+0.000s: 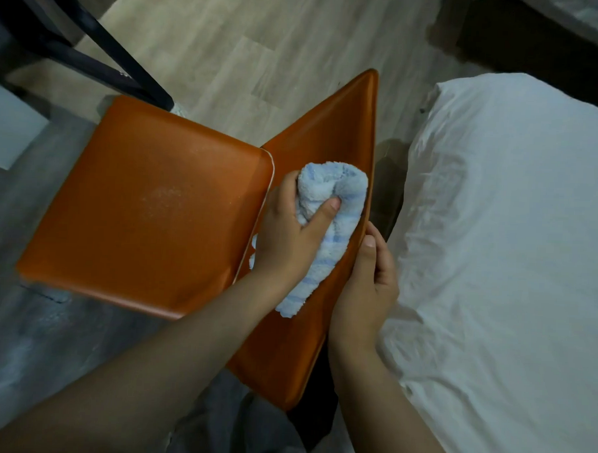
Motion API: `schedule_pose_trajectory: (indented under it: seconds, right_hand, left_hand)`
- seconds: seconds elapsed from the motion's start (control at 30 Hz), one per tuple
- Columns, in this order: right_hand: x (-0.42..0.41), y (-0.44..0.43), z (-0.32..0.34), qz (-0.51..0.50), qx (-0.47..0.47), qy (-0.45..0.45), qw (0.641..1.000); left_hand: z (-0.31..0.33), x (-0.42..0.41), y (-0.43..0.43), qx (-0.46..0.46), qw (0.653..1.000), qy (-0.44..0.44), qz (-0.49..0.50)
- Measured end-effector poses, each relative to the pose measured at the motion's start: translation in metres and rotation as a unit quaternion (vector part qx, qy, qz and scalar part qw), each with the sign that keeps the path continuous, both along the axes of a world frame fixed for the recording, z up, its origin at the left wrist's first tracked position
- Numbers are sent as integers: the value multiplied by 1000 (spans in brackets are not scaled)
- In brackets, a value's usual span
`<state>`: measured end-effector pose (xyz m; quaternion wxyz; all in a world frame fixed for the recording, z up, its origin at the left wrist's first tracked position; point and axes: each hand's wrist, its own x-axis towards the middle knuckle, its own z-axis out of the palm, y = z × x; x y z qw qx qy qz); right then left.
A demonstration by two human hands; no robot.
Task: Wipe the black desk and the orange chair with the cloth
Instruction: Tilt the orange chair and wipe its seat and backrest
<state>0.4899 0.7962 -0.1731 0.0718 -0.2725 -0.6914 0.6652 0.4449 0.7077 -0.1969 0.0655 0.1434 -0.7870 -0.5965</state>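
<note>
The orange chair (148, 199) fills the middle of the view, its square seat on the left and its backrest (325, 142) slanting up to the right. My left hand (290, 232) grips a bunched light-blue striped cloth (329, 210) and holds it against the inner face of the backrest. My right hand (367, 287) grips the backrest's right edge, thumb on the front face. A pale dusty patch shows on the seat. Dark legs of the black desk (76, 42) cross the top left corner; its top is out of view.
A bed with a white sheet (509, 235) lies close along the right of the chair. Pale wood-look floor (264, 36) stretches behind the chair. Grey fabric (63, 336) lies under and in front of the seat.
</note>
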Motion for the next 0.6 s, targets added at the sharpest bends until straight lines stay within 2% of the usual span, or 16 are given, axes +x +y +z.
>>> schedule_pose_trajectory:
  seconds: [0.17, 0.43, 0.6]
  right_hand:
    - [-1, -1, 0, 7, 5, 3, 1000]
    - [-2, 0, 0, 7, 19, 35, 999]
    - [-1, 1, -2, 9, 28, 36, 999]
  left_hand:
    - [-37, 3, -11, -15, 999, -40, 17]
    - [-110, 14, -44, -31, 985, -168, 23]
    - [-138, 9, -54, -68, 979, -192, 20]
